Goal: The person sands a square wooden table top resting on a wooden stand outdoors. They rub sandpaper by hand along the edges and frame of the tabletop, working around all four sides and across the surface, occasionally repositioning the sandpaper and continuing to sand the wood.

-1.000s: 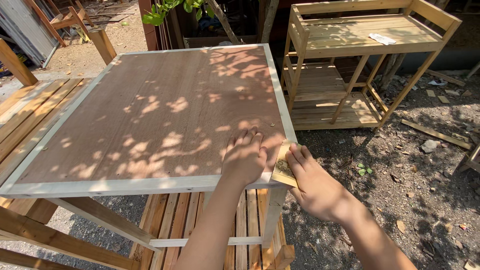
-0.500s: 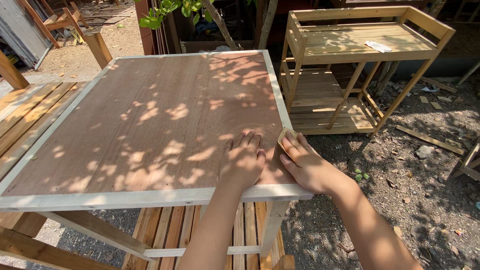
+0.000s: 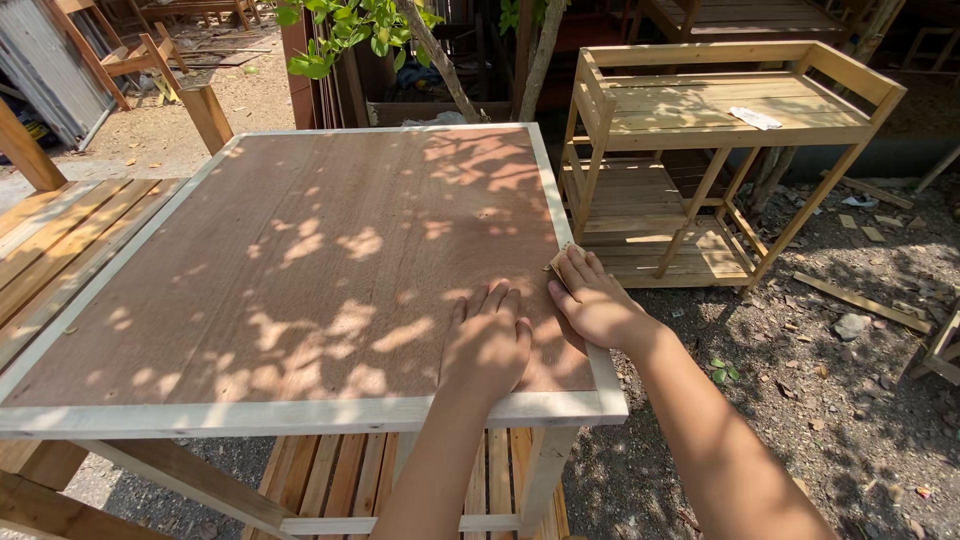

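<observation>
We see the biggest thing first: a square tabletop (image 3: 300,270) of reddish-brown plywood, edged by a pale wooden frame (image 3: 548,200) and dappled with leaf shadow. Behind it to the right stands an unfinished two-tier wooden shelf stand (image 3: 700,110), and to the left lies a slatted wooden panel (image 3: 50,250), both well apart from our hands.

Our left hand (image 3: 488,345) lies flat on the plywood near the front right corner, palm down, fingers spread and holding nothing. Our right hand (image 3: 595,300) rests just beside it on the right-hand frame strip, its fingers together and curled down over a small piece of folded sandpaper (image 3: 558,260). Only a tan corner of the sandpaper shows past the fingertips, pressed against the frame's inner edge.

We judge the step in hand to be sanding that right-hand strip, with the left hand bracing the top. Any further stroke would call for keeping the paper flat on the narrow strip and off the plywood face.

We see no packages or signs. The only label-like thing is a pale, flat slip (image 3: 755,118) on the stand's top shelf, too small to tell whether it bears print.
</observation>
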